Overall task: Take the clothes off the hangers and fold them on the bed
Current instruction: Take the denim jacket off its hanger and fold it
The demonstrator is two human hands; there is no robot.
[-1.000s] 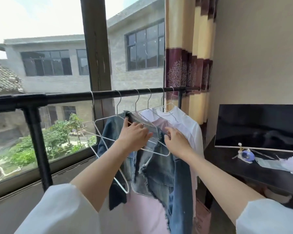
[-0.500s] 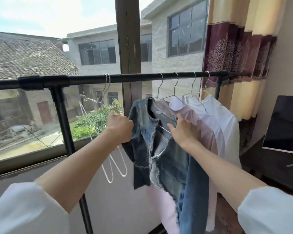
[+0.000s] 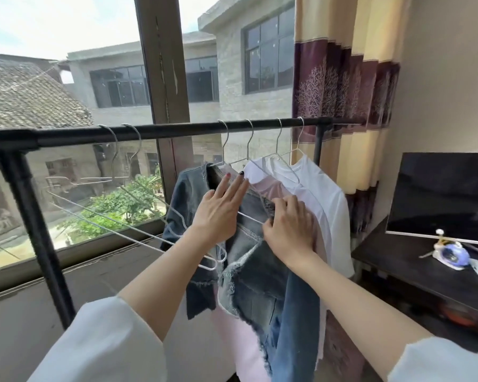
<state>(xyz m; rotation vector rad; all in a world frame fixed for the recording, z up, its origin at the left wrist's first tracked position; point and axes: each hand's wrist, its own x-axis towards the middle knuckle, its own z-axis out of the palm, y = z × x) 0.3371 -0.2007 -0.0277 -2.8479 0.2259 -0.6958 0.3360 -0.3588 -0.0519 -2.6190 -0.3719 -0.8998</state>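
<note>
Head view: a denim jacket [image 3: 249, 244] hung on a hanger [image 3: 250, 216] from the rail [image 3: 160, 132]. Left hand [image 3: 218, 213] lay flat on it, fingers straight; right hand [image 3: 290, 230] pinched its collar. Tugging could snag the frayed denim on the wire.

Left hand [image 3: 218, 213] opened onto jacket [image 3: 249, 260]

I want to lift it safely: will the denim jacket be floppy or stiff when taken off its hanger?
Probably floppy: the denim jacket drapes in folds below the right hand. Likely heavier than the white shirt; its cloth looks thicker. Its frayed hem may snag the wire hanger.
</note>
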